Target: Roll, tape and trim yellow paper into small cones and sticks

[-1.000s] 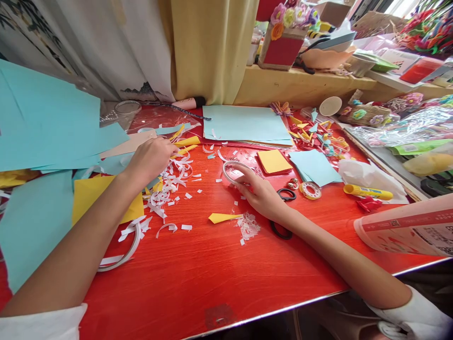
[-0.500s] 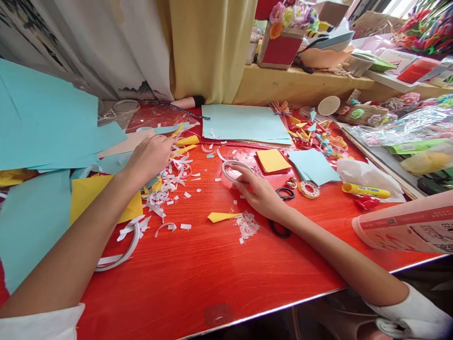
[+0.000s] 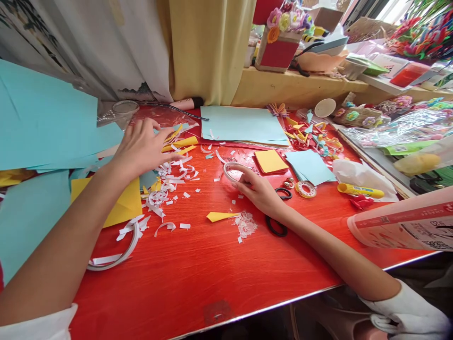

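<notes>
My left hand (image 3: 141,144) hovers with fingers spread over the left part of the red table (image 3: 170,288), above white paper strips (image 3: 166,186) and rolled yellow paper pieces (image 3: 184,142). Nothing shows between its fingers. My right hand (image 3: 260,191) grips a roll of white tape (image 3: 226,171) by its ring, near the middle. Closer to me lie a yellow folded paper piece (image 3: 221,216) and a small heap of white shreds (image 3: 247,224). Under my right wrist are black-handled scissors (image 3: 276,226), partly hidden. Another white tape roll (image 3: 129,252) lies by my left forearm.
Blue sheets (image 3: 38,118) and a yellow sheet (image 3: 120,208) cover the left side. A blue paper stack (image 3: 244,123) lies at the back. Yellow squares (image 3: 271,161), blue squares (image 3: 311,166), a small tape roll (image 3: 305,189), a glue stick (image 3: 361,191) and a large cup (image 3: 399,224) are on the right.
My left hand has lifted and drawn back to the left, its fingers now spread. My right hand stays in place with the tape roll. The view has shifted slightly.
</notes>
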Motion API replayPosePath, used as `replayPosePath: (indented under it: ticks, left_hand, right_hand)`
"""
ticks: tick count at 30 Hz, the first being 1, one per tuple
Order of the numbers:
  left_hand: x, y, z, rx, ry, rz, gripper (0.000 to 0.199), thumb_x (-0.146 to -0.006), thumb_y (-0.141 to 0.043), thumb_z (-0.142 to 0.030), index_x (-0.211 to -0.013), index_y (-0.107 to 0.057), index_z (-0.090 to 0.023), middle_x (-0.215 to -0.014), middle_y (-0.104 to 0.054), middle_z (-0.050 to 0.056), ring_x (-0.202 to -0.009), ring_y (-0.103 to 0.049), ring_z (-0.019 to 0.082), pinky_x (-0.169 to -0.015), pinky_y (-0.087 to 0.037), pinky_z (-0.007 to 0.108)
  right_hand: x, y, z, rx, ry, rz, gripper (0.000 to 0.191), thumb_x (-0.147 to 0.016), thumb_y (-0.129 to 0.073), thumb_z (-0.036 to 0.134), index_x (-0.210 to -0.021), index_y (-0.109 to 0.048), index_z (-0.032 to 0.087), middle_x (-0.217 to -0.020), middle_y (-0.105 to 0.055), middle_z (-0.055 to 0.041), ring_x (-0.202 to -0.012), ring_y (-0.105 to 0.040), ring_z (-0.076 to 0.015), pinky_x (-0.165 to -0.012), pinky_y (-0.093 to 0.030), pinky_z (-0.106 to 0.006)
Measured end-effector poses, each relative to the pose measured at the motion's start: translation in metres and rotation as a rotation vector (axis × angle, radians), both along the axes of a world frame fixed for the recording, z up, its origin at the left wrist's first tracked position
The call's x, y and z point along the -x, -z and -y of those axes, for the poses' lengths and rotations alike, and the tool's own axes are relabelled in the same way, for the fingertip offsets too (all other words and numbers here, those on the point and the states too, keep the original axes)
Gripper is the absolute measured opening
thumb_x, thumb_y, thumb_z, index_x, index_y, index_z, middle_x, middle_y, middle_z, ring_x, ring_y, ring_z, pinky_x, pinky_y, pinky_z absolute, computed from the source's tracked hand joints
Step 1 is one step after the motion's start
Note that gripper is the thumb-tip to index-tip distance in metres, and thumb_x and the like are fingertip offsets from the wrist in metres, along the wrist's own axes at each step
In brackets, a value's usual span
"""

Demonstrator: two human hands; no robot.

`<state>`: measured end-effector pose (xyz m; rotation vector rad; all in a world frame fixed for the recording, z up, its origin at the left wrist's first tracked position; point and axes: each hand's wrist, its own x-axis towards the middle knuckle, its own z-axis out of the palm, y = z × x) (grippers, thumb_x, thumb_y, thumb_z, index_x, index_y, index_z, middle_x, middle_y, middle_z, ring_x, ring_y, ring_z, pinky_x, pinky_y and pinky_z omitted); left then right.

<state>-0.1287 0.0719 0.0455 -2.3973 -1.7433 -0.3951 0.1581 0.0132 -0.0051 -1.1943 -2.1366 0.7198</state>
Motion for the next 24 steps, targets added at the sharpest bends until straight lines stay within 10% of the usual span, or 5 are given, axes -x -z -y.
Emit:
replayPosePath:
  ticks: [3,9,17,24]
  left_hand:
    - [-0.026,-0.016,0.017,-0.079,0.056,0.052,0.045,-0.084,-0.048,-0.048,-0.112,-0.058,-0.014,-0.116,-0.05,0.012,-0.114,-0.042,0.032,-0.095,-0.029,0.046]
    - [-0.093,-0.013,0.072,0.585,0.547,0.02,0.022,-0.078,-0.059,-0.044,-0.078,-0.059,-0.021,-0.086,-0.057,0.004,-0.078,-0.051,0.019,-0.066,-0.037,0.03]
    - [-0.088,0.009,0.095,0.697,0.405,0.233,0.011,-0.084,-0.049,-0.03,-0.08,-0.05,-0.021,-0.089,-0.057,0.004,-0.079,-0.051,0.018,-0.066,-0.039,0.029]
    - [-0.09,0.017,0.107,0.414,0.158,0.696,0.019,-0.085,-0.05,-0.041,-0.091,-0.058,-0.025,-0.094,-0.062,0.001,-0.087,-0.056,0.017,-0.076,-0.042,0.03]
  right_hand:
    - [-0.001,0.001,0.0,0.009,-0.034,-0.061,0.042,-0.088,-0.049,0.027,-0.129,-0.042,0.024,-0.1,-0.064,-0.0059,-0.086,-0.061,-0.0175,-0.08,-0.049,-0.034]
    - [-0.005,0.005,-0.004,-0.216,-0.103,-0.01,0.026,-0.092,-0.04,0.021,-0.108,-0.06,0.019,-0.119,-0.058,-0.0106,-0.114,-0.053,-0.0191,-0.096,-0.044,-0.039]
    - [-0.026,-0.033,-0.005,-0.379,0.008,0.039,0.019,-0.09,-0.047,0.024,-0.099,-0.063,0.021,-0.105,-0.062,-0.0087,-0.1,-0.058,-0.0195,-0.087,-0.047,-0.038]
    - [-0.024,-0.041,0.007,0.14,-0.145,-0.112,0.027,-0.084,-0.055,0.041,-0.093,-0.066,0.019,-0.083,-0.068,-0.0033,-0.074,-0.06,-0.0137,-0.067,-0.049,-0.028]
